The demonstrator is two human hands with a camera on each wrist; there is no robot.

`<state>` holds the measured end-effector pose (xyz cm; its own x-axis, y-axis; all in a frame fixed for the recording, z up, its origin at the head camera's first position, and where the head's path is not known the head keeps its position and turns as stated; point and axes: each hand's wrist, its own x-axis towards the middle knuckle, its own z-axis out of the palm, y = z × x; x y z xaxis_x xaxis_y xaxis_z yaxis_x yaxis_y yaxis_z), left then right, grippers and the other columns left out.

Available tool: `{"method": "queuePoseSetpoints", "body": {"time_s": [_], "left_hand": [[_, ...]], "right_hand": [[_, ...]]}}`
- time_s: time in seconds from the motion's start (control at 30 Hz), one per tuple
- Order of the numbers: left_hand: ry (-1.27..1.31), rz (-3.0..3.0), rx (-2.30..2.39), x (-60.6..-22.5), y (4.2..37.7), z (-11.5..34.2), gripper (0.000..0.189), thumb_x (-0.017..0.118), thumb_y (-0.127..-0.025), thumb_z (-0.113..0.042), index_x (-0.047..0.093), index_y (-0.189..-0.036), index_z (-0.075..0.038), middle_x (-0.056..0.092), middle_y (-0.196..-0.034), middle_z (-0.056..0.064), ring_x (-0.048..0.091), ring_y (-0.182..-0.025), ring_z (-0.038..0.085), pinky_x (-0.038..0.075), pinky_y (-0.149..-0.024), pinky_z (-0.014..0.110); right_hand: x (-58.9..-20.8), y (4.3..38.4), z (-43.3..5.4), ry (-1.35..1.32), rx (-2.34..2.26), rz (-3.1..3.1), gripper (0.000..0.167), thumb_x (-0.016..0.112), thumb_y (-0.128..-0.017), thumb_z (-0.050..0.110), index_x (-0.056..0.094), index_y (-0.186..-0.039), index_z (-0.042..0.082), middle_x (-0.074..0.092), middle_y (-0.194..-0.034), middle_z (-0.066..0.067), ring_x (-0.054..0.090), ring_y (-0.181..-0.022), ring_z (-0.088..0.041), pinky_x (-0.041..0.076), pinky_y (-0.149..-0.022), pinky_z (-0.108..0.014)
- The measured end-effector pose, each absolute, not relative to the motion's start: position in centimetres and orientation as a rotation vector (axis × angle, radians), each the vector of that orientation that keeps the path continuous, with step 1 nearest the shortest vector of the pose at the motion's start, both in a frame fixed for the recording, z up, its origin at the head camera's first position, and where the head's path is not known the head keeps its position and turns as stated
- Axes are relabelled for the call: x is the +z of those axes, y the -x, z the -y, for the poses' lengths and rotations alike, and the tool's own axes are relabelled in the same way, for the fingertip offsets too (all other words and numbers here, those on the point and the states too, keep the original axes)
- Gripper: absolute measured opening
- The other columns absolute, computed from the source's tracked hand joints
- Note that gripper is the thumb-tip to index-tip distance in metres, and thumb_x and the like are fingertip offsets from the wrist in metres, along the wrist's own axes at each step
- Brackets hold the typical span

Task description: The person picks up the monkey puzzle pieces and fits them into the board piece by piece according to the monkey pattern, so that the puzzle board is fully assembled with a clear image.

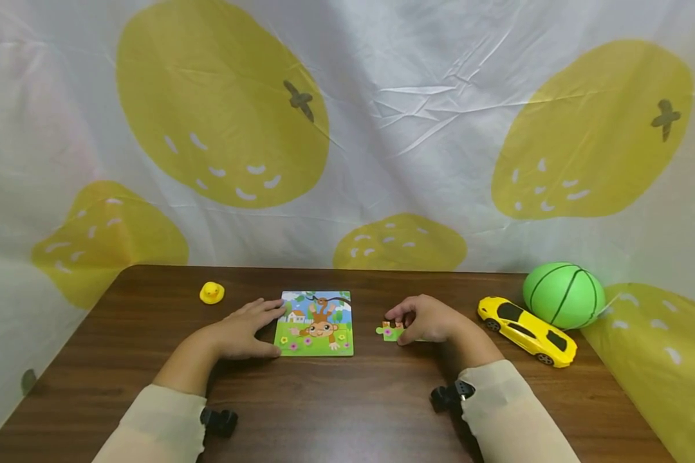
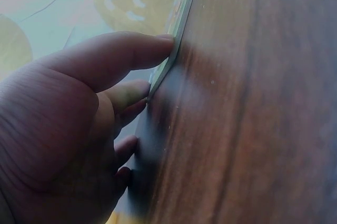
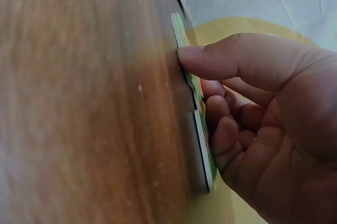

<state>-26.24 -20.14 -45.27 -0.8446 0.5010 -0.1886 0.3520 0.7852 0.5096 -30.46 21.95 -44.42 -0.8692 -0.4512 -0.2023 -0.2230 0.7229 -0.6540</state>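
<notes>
A flat square picture board (image 1: 317, 325) with a monkey hanging from a branch lies on the table in the head view. My left hand (image 1: 243, 331) touches its left side, thumb near the lower corner and fingertips near the upper one, spread apart. In the left wrist view the thumb (image 2: 131, 53) meets the board's edge. To the right, my right hand (image 1: 431, 319) pinches a small puzzle piece (image 1: 390, 332), green with a pink flower, at the tabletop. More flat puzzle edge (image 3: 205, 153) shows beneath its curled fingers in the right wrist view.
A yellow rubber duck (image 1: 212, 293) sits at the back left of the brown wooden table (image 1: 330, 405). At the right are a yellow toy car (image 1: 527, 331) and a green ball (image 1: 564, 294). A lemon-patterned cloth (image 1: 382, 167) hangs behind the table.
</notes>
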Motion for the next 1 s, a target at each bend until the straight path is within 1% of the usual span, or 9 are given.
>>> {"method": "queuePoseSetpoints", "body": {"time_s": [0.17, 0.27, 0.47, 0.57, 0.83, 0.93, 1.0], "left_hand": [[-0.651, -2.66, 0.669, -45.4, 26.2, 20.2, 0.093, 0.076, -0.092, -0.052, 0.037, -0.168, -0.015, 0.025, -0.18, 0.007, 0.01, -0.168, 0.046, 0.013, -0.13, 0.076], [-0.646, -2.658, 0.664, -45.4, 26.2, 20.2, 0.093, 0.076, -0.092, -0.052, 0.036, -0.168, -0.015, 0.025, -0.18, 0.006, 0.01, -0.168, 0.045, 0.013, -0.13, 0.076], [-0.645, -2.658, 0.662, -45.3, 26.2, 20.2, 0.093, 0.075, -0.092, -0.052, 0.036, -0.169, -0.016, 0.024, -0.18, 0.006, 0.01, -0.168, 0.045, 0.013, -0.129, 0.077], [-0.645, -2.661, 0.66, -45.3, 26.2, 20.1, 0.093, 0.075, -0.092, -0.052, 0.037, -0.168, -0.016, 0.025, -0.18, 0.006, 0.01, -0.168, 0.045, 0.013, -0.129, 0.076], [-0.647, -2.664, 0.665, -45.2, 26.1, 20.1, 0.093, 0.076, -0.092, -0.051, 0.037, -0.168, -0.016, 0.025, -0.18, 0.006, 0.01, -0.168, 0.046, 0.013, -0.129, 0.077], [-0.652, -2.664, 0.669, -45.1, 26.0, 20.1, 0.092, 0.076, -0.092, -0.05, 0.037, -0.168, -0.015, 0.025, -0.18, 0.007, 0.01, -0.168, 0.046, 0.013, -0.129, 0.076], [-0.655, -2.665, 0.667, -45.1, 26.1, 20.1, 0.092, 0.075, -0.092, -0.05, 0.037, -0.168, -0.015, 0.026, -0.18, 0.007, 0.011, -0.168, 0.046, 0.013, -0.129, 0.076]], "right_hand": [[-44.3, 30.4, -21.5, 0.554, -0.888, -2.609, 0.044, 0.088, -0.073, 0.005, 0.082, -0.116, 0.012, 0.071, -0.095, -0.002, 0.06, -0.087, -0.015, 0.053, -0.073, -0.027], [-43.8, 30.1, -21.3, 0.598, -0.903, -2.626, 0.043, 0.087, -0.075, 0.007, 0.081, -0.117, 0.012, 0.071, -0.094, -0.001, 0.06, -0.087, -0.015, 0.053, -0.073, -0.026], [-42.5, 29.1, -19.9, 0.702, -0.93, -2.656, 0.041, 0.084, -0.078, 0.01, 0.08, -0.118, 0.013, 0.074, -0.101, -0.001, 0.062, -0.089, -0.016, 0.054, -0.077, -0.027], [-42.1, 28.8, -18.6, 0.749, -0.93, -2.629, 0.041, 0.084, -0.078, 0.011, 0.08, -0.119, 0.013, 0.075, -0.105, -0.001, 0.062, -0.09, -0.014, 0.054, -0.077, -0.026], [-41.8, 28.2, -13.8, 0.86, -0.947, -2.541, 0.044, 0.083, -0.082, 0.013, 0.079, -0.125, 0.015, 0.075, -0.109, 0.001, 0.062, -0.09, -0.012, 0.054, -0.08, -0.027], [-41.9, 28.4, -12.1, 0.877, -0.923, -2.521, 0.042, 0.085, -0.084, 0.017, 0.079, -0.126, 0.018, 0.075, -0.102, 0.001, 0.062, -0.086, -0.011, 0.054, -0.075, -0.027], [-41.8, 28.6, -11.2, 0.868, -0.922, -2.506, 0.042, 0.085, -0.085, 0.018, 0.079, -0.126, 0.019, 0.076, -0.102, 0.003, 0.063, -0.083, -0.012, 0.053, -0.072, -0.027]]}}
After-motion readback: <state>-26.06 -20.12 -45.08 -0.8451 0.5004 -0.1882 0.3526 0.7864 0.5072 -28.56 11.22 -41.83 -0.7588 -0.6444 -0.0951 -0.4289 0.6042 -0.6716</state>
